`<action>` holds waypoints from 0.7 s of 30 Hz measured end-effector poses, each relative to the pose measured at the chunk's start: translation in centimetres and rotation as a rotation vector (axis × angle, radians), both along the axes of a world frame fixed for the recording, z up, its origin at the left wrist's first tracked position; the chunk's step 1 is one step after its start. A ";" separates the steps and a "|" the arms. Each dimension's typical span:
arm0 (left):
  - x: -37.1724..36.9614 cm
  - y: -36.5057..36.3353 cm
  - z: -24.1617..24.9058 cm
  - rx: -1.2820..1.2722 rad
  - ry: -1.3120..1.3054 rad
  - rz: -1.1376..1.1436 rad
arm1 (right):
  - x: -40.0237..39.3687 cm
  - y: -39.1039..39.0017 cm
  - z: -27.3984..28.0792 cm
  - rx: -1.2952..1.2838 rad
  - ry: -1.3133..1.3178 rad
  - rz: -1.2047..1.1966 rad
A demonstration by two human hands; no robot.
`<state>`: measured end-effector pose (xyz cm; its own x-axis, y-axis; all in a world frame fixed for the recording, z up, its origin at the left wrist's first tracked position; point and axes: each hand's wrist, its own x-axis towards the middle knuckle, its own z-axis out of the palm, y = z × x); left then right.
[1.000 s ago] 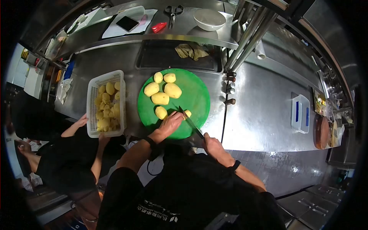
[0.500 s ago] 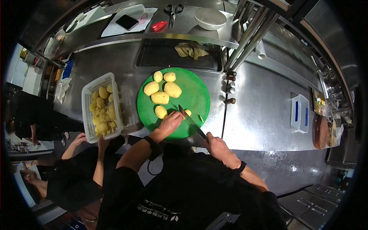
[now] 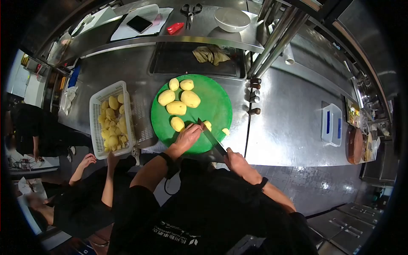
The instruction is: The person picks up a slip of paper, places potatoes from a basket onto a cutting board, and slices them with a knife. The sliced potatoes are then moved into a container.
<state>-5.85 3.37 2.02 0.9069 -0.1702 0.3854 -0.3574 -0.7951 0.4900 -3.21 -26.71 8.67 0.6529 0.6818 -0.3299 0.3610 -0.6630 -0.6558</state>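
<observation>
My right hand (image 3: pixel 239 162) grips the handle of a kitchen knife (image 3: pixel 214 141), its blade slanting up and left across the round green cutting board (image 3: pixel 216 97). My left hand (image 3: pixel 190 135) is closed at the blade's left side, fingers bent over a potato they mostly hide. A pale yellow potato piece (image 3: pixel 207 125) shows just right of the blade. Farther right, a cut slice (image 3: pixel 225 131) lies near the board's edge. One peeled potato (image 3: pixel 177 124) sits beside my left fingers, and several more peeled potatoes (image 3: pixel 176 108) are grouped at the board's upper left.
A white plastic basket (image 3: pixel 129 112) of potatoes stands left, with another person's hand (image 3: pixel 112 158) at its near end. Behind the board is a dark tray (image 3: pixel 170 59) holding a crumpled cloth (image 3: pixel 211 55). The shelf above carries scissors (image 3: pixel 191 15) and a white bowl (image 3: pixel 232 20).
The slice at the right of the board, thin and edge-on before, now shows a broad pale face. My knife and right hand have shifted slightly left. The other person's free hand has moved a little.
</observation>
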 end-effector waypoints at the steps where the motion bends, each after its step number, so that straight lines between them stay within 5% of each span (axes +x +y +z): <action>1: -0.1 0.1 -0.2 -0.001 0.001 -0.006 | -0.2 0.3 -0.7 0.010 -0.012 -0.004; 8: -0.3 0.1 0.1 -0.018 -0.002 -0.014 | 1.4 0.0 4.6 -0.063 0.005 0.020; 15: -1.5 1.7 3.7 -0.298 -0.084 0.450 | 3.9 -2.3 9.2 -0.084 -0.270 0.192; 18: -0.7 1.7 5.5 -0.287 -0.081 0.486 | 5.1 -2.6 8.2 -0.144 -0.379 0.257; 21: 0.8 -0.9 8.9 -0.076 0.153 -0.021 | 5.8 -2.0 8.3 -0.132 -0.449 0.306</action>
